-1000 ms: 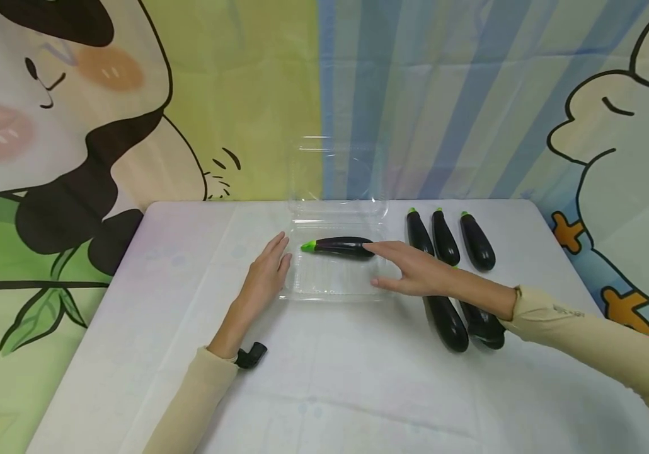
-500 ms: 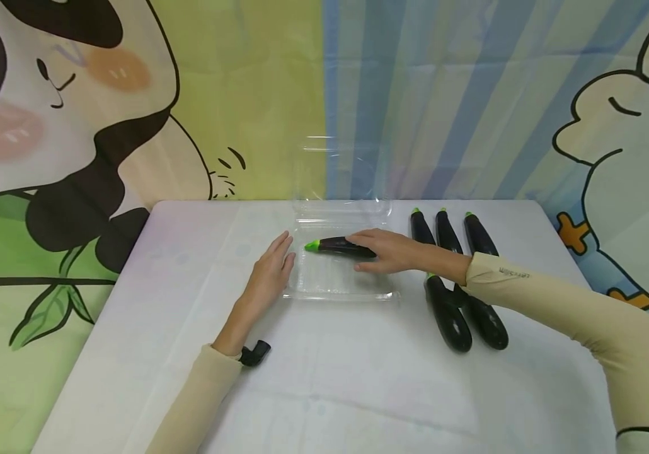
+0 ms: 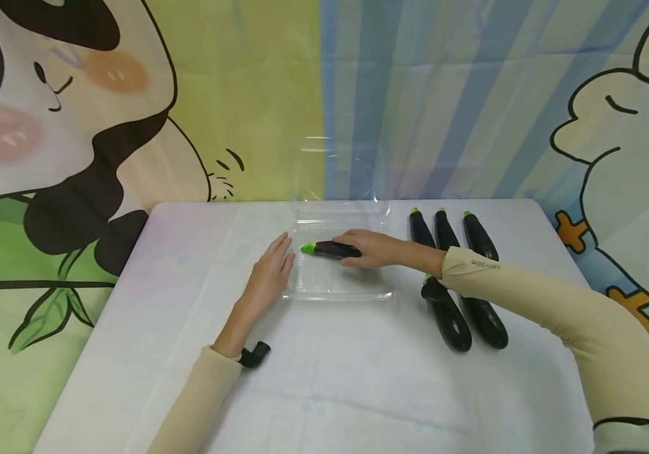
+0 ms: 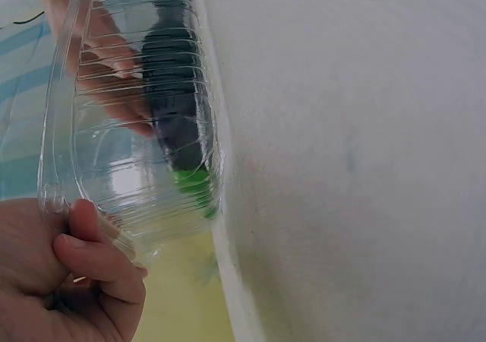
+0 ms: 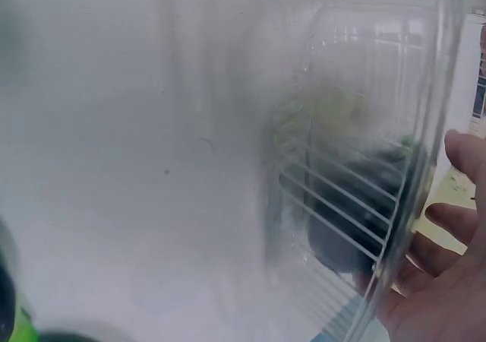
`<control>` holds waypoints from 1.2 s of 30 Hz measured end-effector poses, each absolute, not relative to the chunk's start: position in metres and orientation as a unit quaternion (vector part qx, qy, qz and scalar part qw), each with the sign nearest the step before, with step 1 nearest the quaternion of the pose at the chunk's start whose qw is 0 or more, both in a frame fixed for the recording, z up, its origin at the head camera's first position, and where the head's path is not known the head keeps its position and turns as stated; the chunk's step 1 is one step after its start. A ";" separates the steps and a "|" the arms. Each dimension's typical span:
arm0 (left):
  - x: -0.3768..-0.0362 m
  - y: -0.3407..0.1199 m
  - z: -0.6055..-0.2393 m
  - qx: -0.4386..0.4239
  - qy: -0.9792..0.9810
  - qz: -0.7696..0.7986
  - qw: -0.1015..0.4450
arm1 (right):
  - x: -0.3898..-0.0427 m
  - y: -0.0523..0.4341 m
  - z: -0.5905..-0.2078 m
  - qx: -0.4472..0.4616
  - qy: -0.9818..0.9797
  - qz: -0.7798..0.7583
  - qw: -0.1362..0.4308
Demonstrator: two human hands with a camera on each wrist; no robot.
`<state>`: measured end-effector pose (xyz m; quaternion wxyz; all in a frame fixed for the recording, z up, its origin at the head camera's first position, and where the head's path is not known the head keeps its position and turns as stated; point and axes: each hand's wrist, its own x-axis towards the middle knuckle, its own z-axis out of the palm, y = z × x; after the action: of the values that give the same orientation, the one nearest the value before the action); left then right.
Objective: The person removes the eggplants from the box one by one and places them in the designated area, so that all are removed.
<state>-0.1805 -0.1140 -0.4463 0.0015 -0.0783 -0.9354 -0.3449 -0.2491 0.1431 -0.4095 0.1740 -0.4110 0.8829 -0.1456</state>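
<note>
A white counter (image 3: 358, 378) carries a clear box (image 3: 338, 287) with its lid raised at the back. Five eggplants (image 3: 455, 315) lie right of the box. The left hand (image 3: 270, 271) rests with straight fingers against the box's left rim, gripping nothing. The right hand (image 3: 372, 249) reaches into the box, fingers curled over an eggplant (image 3: 327, 249) lying across it, green tip leftward

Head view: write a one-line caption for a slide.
Right hand rests on an eggplant inside an open clear clamshell box while the left hand steadies its edge; five eggplants wait alongside.
</note>
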 end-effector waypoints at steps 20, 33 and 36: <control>-0.181 -0.114 -0.449 -0.080 -0.936 -0.344 0.010 | -0.255 0.133 -0.421 -0.386 0.886 -0.183 0.177; -0.180 -0.113 -0.448 -0.077 -0.937 -0.342 0.009 | -0.218 0.165 -0.396 -0.367 0.882 -0.288 0.073; -0.180 -0.113 -0.448 -0.077 -0.936 -0.344 0.010 | -0.210 0.172 -0.395 -0.348 0.878 -0.321 0.062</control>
<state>-0.1797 -0.1128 -0.4476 0.0097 -0.0775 -0.9359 -0.3436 -0.2100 0.1718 -0.3946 0.0621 -0.3483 0.8784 -0.3213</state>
